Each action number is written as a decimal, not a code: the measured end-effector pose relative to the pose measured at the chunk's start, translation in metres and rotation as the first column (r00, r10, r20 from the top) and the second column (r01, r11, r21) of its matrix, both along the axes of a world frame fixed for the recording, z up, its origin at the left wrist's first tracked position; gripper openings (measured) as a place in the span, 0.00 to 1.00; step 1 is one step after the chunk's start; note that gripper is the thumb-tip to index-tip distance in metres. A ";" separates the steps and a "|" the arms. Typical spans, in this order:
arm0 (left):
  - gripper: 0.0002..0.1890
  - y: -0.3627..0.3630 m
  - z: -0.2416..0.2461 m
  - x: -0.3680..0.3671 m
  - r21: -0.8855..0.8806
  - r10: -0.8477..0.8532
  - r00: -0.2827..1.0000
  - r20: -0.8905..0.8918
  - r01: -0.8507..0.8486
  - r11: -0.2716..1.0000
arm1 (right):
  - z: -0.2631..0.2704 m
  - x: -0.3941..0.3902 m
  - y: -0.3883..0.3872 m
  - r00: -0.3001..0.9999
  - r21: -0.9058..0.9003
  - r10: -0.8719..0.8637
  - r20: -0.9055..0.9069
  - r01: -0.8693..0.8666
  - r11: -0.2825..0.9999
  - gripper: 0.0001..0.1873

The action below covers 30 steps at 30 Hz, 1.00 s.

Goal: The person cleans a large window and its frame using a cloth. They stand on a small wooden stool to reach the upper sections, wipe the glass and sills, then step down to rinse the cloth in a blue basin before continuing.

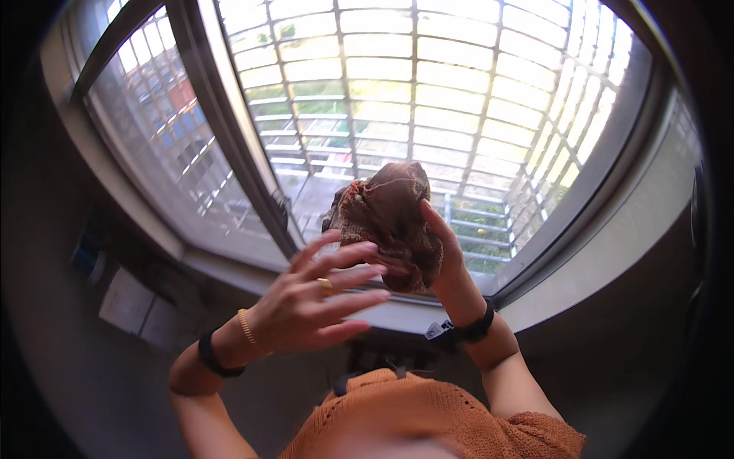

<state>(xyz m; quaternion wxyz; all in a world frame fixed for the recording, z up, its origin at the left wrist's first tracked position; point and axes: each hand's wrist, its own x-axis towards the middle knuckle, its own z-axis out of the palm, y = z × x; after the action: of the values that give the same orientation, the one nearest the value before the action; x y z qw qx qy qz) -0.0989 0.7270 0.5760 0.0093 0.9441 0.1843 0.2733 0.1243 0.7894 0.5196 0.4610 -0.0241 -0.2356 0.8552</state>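
Note:
A crumpled brown cloth (395, 221) with a lighter, speckled trim is bunched up in front of the window. My right hand (450, 246) grips it from the right side, thumb along its edge and the other fingers hidden behind the cloth. My left hand (321, 295), with a gold ring and a gold bracelet, is at the cloth's lower left, fingers spread and palm turned towards it. Whether its fingertips touch the cloth cannot be told. Both wrists wear black bands.
Ahead is a window with a metal security grille (413, 92) outside. A dark window frame post (229, 132) with a latch runs down the left part. The pale sill (395, 316) curves below the hands. At the lower left, a pale boxy object (126, 301) stands in shadow.

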 end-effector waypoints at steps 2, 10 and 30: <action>0.28 0.022 0.021 -0.035 -0.034 0.258 0.947 0.190 -0.256 0.966 | 0.035 0.029 0.000 0.983 0.085 -0.180 0.022 0.177 0.980 0.29; 0.53 0.191 0.084 -0.110 0.209 0.639 0.452 0.622 -0.882 0.421 | 0.296 0.162 -0.027 -0.015 0.718 -0.868 -0.497 0.555 -0.420 0.33; 0.34 0.276 0.079 -0.173 0.449 0.462 0.578 0.673 -0.815 0.366 | 0.496 -0.116 0.187 -0.357 0.611 -0.589 -0.725 -0.727 -0.312 0.18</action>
<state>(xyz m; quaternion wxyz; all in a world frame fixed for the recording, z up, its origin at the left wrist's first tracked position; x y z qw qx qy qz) -0.2724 1.0029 0.6555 -0.4339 0.6197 0.4155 0.5051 0.0088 0.9762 1.0151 -0.3459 0.3746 0.7231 0.4660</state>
